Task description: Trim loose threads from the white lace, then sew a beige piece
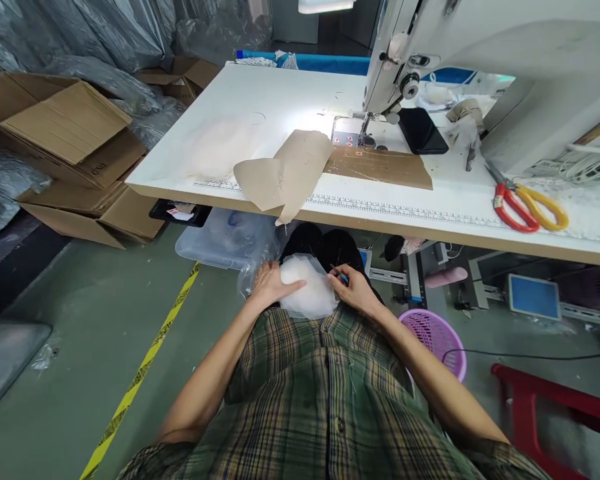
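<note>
On my lap lies a puffy white piece in sheer fabric [307, 287]. My left hand [271, 288] grips its left side, thumb across the top and fingers curled at the edge. At its right edge, my right hand [354, 288] is closed around small thread snips [341, 276], blue with a dark tip; the fingers partly hide them. Clear plastic [253, 270] hangs beside my left hand. Above my lap, a beige cut piece [293, 170] droops over the edge of the white table [180, 160].
A sewing machine [405, 73] stands on the table, with a brown strip [380, 168], a black phone [423, 131] and red-and-yellow scissors [523, 200]. Cardboard boxes [70, 127] are at left. A purple basket [437, 340] and red stool [545, 400] are at right.
</note>
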The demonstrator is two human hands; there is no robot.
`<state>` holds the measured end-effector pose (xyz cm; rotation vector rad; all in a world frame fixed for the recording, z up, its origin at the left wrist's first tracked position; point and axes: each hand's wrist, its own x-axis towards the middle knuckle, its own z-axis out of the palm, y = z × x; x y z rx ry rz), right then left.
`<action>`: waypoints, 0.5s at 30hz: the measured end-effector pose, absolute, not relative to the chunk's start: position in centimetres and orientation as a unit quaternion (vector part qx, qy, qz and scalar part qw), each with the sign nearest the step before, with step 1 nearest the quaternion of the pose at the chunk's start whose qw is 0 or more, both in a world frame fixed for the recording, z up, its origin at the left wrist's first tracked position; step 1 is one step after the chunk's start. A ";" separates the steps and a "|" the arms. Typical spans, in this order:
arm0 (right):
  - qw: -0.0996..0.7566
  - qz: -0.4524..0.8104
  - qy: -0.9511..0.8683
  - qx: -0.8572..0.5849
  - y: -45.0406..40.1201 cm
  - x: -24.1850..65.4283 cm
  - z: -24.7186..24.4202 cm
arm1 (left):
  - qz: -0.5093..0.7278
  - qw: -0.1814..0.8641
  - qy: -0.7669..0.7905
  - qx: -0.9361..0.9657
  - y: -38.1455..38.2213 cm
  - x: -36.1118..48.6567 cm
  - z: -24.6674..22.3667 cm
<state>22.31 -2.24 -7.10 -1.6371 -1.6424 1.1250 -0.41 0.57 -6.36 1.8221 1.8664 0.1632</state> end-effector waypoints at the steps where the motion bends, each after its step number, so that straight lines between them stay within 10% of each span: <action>1: 0.295 0.430 -0.595 -0.611 -2.1 22.5 -7.5 | 0.064 0.254 0.688 0.677 0.5 -0.3 -6.7; 7: 0.334 0.456 -0.538 -0.625 -1.5 23.1 -9.9 | 0.144 0.245 0.635 0.718 0.2 0.8 -6.9; 15: 0.350 0.477 -0.501 -0.632 -1.3 23.6 -10.6 | 0.360 0.486 0.588 0.537 -0.3 -1.0 -4.6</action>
